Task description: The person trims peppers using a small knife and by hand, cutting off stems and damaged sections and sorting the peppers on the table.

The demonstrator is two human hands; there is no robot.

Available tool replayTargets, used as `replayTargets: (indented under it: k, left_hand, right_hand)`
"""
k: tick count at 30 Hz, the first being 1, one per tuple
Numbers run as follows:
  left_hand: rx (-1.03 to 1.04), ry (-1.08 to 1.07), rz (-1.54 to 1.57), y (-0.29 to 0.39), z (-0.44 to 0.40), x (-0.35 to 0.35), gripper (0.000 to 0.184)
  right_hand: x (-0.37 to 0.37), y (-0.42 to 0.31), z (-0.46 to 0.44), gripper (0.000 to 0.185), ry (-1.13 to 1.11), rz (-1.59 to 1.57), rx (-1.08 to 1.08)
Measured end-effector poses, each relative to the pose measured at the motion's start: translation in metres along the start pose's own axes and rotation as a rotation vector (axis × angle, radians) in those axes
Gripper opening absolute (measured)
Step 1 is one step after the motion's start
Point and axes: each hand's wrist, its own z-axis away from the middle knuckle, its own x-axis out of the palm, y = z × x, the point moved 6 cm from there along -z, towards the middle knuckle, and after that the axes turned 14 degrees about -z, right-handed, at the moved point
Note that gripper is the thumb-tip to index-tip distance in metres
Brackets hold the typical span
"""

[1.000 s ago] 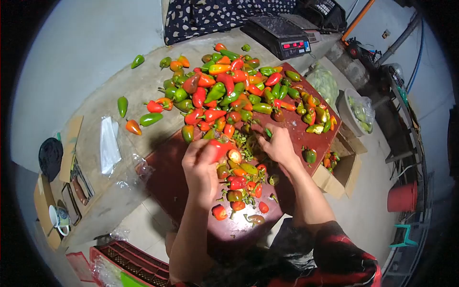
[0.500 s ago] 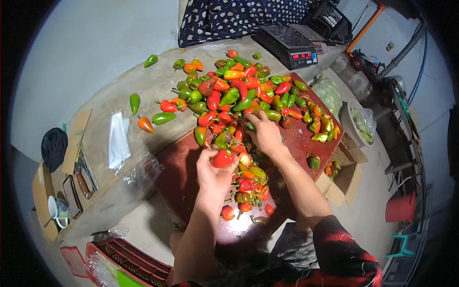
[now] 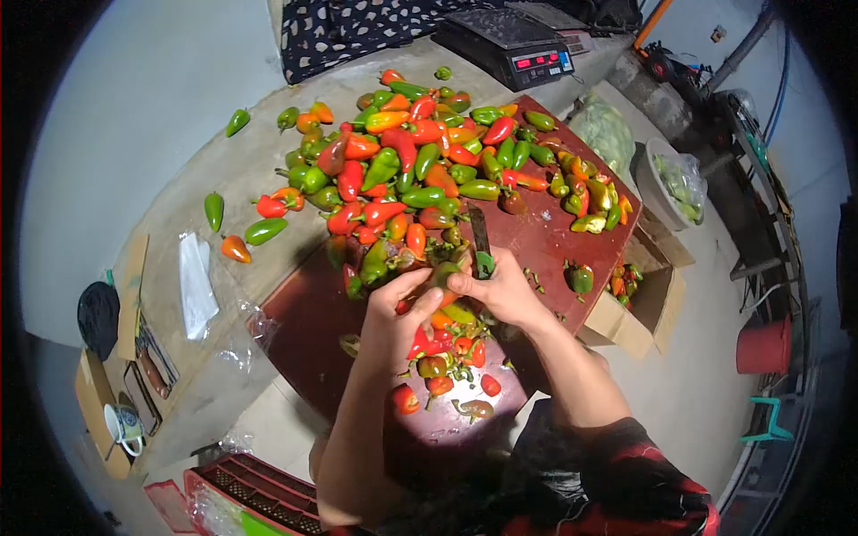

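Observation:
My left hand [image 3: 398, 308] is closed around a greenish-brown pepper [image 3: 444, 273], partly hidden by the fingers. My right hand [image 3: 503, 290] grips a knife [image 3: 480, 234] by its green handle, the dark blade pointing up and away from me. Its thumb meets the pepper beside my left fingertips. Just beyond both hands lies a large heap of red, green and orange peppers [image 3: 382, 167]. Below them, cut peppers and loose stems [image 3: 438, 366] are spread over the dark red tabletop [image 3: 304, 330].
A digital scale [image 3: 536, 62] stands on the concrete ledge [image 3: 179, 201] at the back. More peppers [image 3: 590, 192] lie on the table's right side, above a cardboard box [image 3: 657, 313]. At left are a white plastic bag [image 3: 197, 286] and a mug [image 3: 123, 427]. A red crate [image 3: 250, 491] sits below.
The red pepper is no longer seen in my left hand, which now holds a greenish-brown one. My right hand has drawn back from the heap to meet it. The view has shifted.

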Motion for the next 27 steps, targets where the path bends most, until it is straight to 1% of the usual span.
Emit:
replayTargets:
  k: [2, 3, 4, 7, 11, 13, 14, 15, 16, 17, 18, 19, 20, 22, 23, 25, 27]
  left_hand:
    - [-0.032, -0.049, 0.049, -0.003, -0.002, -0.001, 0.032]
    - [-0.059, -0.092, 0.105, -0.003, -0.003, 0.001, 0.031]
    - [-0.064, -0.091, 0.173, 0.003, -0.001, 0.006, 0.028]
    - [-0.100, -0.126, 0.211, 0.001, 0.002, 0.011, 0.029]
    - [-0.166, -0.131, 0.298, 0.000, 0.009, 0.016, 0.030]
    - [-0.201, -0.095, 0.311, -0.002, 0.010, 0.014, 0.030]
    - [-0.200, -0.092, 0.313, -0.001, 0.010, 0.013, 0.030]
    - [-0.132, -0.105, 0.171, 0.002, 0.009, 0.013, 0.029]
    - [-0.066, -0.118, 0.028, 0.006, 0.008, 0.012, 0.030]
    - [-0.063, -0.116, 0.030, 0.005, 0.008, 0.011, 0.030]
    - [0.008, -0.098, -0.009, 0.007, 0.009, 0.008, 0.030]
    - [0.082, -0.080, -0.047, 0.010, 0.009, 0.006, 0.031]
    - [0.088, -0.078, -0.046, 0.011, 0.010, 0.006, 0.031]
    - [0.194, 0.065, -0.152, 0.018, 0.013, -0.002, 0.034]
    - [0.198, 0.065, -0.151, 0.016, 0.014, -0.002, 0.034]
    - [0.327, 0.199, -0.278, 0.017, 0.013, -0.006, 0.037]
    - [0.344, 0.223, -0.334, 0.014, 0.013, -0.005, 0.038]
  right_hand:
    - [0.000, -0.008, 0.001, 0.032, -0.004, -0.041, 0.017]
    - [0.000, -0.007, 0.002, 0.032, -0.013, -0.115, 0.106]
    - [0.000, -0.006, 0.003, 0.033, -0.022, -0.188, 0.197]
    - [0.004, -0.015, 0.006, 0.036, -0.013, -0.143, 0.177]
    - [0.005, -0.005, 0.007, 0.037, -0.039, -0.170, 0.210]
    - [0.005, -0.006, 0.006, 0.037, -0.040, -0.070, 0.161]
    - [0.006, -0.007, 0.006, 0.038, -0.021, -0.045, 0.169]
    - [0.007, -0.005, 0.006, 0.038, -0.025, -0.042, 0.168]
    - [0.008, -0.006, 0.005, 0.038, -0.030, -0.015, 0.072]
    - [0.008, -0.010, 0.005, 0.038, -0.036, 0.010, -0.024]
    - [0.007, -0.013, 0.005, 0.038, -0.037, 0.013, -0.026]
    - [0.003, -0.015, 0.005, 0.037, -0.039, -0.053, 0.052]
    - [-0.001, -0.016, 0.005, 0.037, -0.043, -0.119, 0.130]
    - [-0.021, -0.019, 0.001, 0.034, 0.041, 0.187, -0.005]
    - [-0.027, -0.019, -0.001, 0.033, 0.068, 0.330, -0.061]
    - [-0.018, -0.033, 0.003, 0.029, 0.083, 0.613, -0.182]
    - [-0.005, -0.036, 0.009, 0.020, -0.010, 0.734, -0.308]
